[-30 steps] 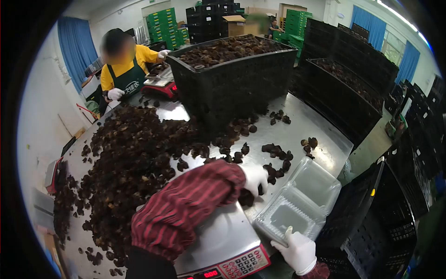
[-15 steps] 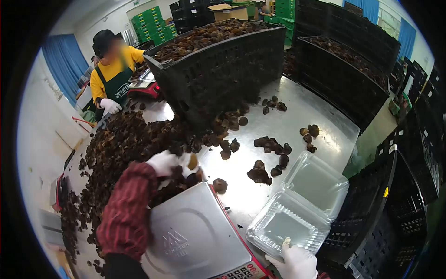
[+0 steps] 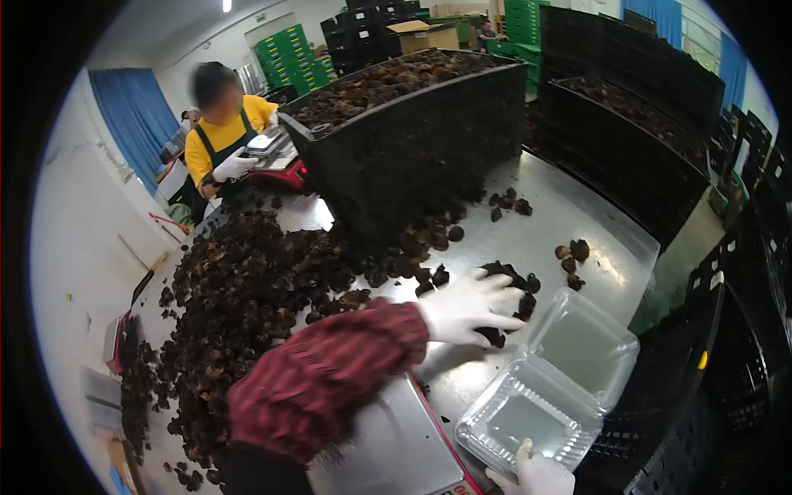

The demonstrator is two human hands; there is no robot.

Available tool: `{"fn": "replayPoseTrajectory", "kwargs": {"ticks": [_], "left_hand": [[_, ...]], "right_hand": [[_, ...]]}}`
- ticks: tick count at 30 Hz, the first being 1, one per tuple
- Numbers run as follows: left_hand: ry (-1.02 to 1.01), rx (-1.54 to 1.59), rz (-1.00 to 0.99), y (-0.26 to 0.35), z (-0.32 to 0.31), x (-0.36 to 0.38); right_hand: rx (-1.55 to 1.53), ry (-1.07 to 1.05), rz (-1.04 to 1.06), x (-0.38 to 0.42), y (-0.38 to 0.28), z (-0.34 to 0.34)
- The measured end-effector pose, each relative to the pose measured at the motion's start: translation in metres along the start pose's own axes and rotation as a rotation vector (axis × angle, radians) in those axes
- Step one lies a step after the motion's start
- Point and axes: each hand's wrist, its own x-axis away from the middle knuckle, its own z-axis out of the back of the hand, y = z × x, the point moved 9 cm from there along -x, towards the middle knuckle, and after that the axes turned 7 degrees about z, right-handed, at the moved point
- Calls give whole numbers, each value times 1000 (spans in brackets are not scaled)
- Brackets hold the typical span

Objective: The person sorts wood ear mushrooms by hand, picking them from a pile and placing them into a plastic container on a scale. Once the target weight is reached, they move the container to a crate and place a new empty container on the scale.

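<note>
My left hand [image 3: 469,308], white-gloved, reaches across with its fingers spread over a few dark brown, mushroom-like pieces [image 3: 510,280] on the metal table. Its red checked sleeve passes over the scale [image 3: 388,445], hiding much of the silver platform. At the bottom edge, my right hand [image 3: 540,477], also gloved, grips the near rim of a clear plastic clamshell box [image 3: 528,412], thumb on top. The lid [image 3: 586,346] lies folded back on the far side, and nothing shows inside the box.
A large heap of the dark pieces [image 3: 239,289] covers the table's left side. Black crates [image 3: 421,140] filled with them stand at the back, and more black crates [image 3: 685,371] are on the right. Across the table, a person in yellow [image 3: 227,124] handles something at another scale [image 3: 285,173].
My left hand has swung right from the heap to the loose pieces near the box, its fingers spreading. My right hand stays at the box rim. The person opposite has brought a hand to their scale.
</note>
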Motion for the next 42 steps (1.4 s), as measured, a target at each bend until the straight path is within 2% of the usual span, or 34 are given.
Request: {"fn": "replayPoseTrajectory", "kwargs": {"ticks": [1,3,4,5,6,7,9,10,11,13,15,17,18,19,21,22,23,24,25,26,29,31,32,33,34,35,36,37,40,41,42], "left_hand": [[-101,-51,-33,3,-17,-13],[-140,-114,-32,-30,-42,-11],[-69,-12,35,-67,-56,-5],[-30,-182,77,-86,-43,5],[-41,-198,181,-110,-37,22],[-164,-111,352,-135,-29,43],[-55,-122,578,-175,-22,106],[23,-111,532,-184,-25,137],[105,-167,495,-171,-13,163],[142,-118,634,-170,7,225],[61,-133,824,-177,8,307],[-71,-84,1226,-161,15,391],[-124,-258,1218,-158,7,441],[-254,-208,1339,-143,11,463],[-176,-102,1375,-125,12,518],[-196,-140,1457,-111,21,531],[-170,-232,1362,-123,3,588],[-465,-32,1784,-114,8,610],[-143,219,1811,-114,7,649],[-247,-209,1601,-127,-4,692],[-693,-230,1754,-129,12,697],[-884,-408,1841,-168,27,678],[-867,-564,1843,-199,40,648],[-708,-763,1800,-234,52,608],[-607,-362,1693,-211,94,494],[-371,-352,1421,-216,101,424],[33,-417,1053,-204,113,361],[158,-418,840,-210,103,318],[129,-385,793,-220,52,231],[9,-363,921,-226,30,224],[-27,-310,976,-234,19,230]], "right_hand": [[1,0,14,0,-2,0],[3,-29,-27,-1,2,-1],[16,-40,-40,-2,1,0],[15,-42,-34,-2,0,1],[-12,-67,-57,-2,2,-2],[-41,-95,-77,-1,4,-5],[-41,-112,-72,-1,3,-7],[-8,-105,-84,-1,4,-6],[25,-97,-98,-1,4,-6],[80,-93,-127,-3,4,-4],[121,-83,-136,-2,3,-3],[122,-61,-115,-3,2,-2],[127,-40,-107,-2,2,0],[124,-37,-102,-2,2,-1],[165,-13,-68,-1,0,-1],[184,-6,-58,-2,-2,0],[190,-4,-52,-2,-2,1],[180,-2,-49,-2,-2,0],[169,2,-52,-2,-1,1],[172,7,-58,-1,0,2],[164,15,-32,-2,-4,1],[197,37,-34,-3,-5,3],[201,41,-39,-3,-5,3],[198,38,-36,-3,-5,3],[203,27,-37,-3,-4,2],[212,16,-42,-4,-5,2],[206,22,-56,-4,-6,4],[217,22,-64,-5,-6,4],[198,-7,-58,-7,-6,2],[181,19,-40,-9,-8,3],[162,41,-20,-10,-10,5]]}}
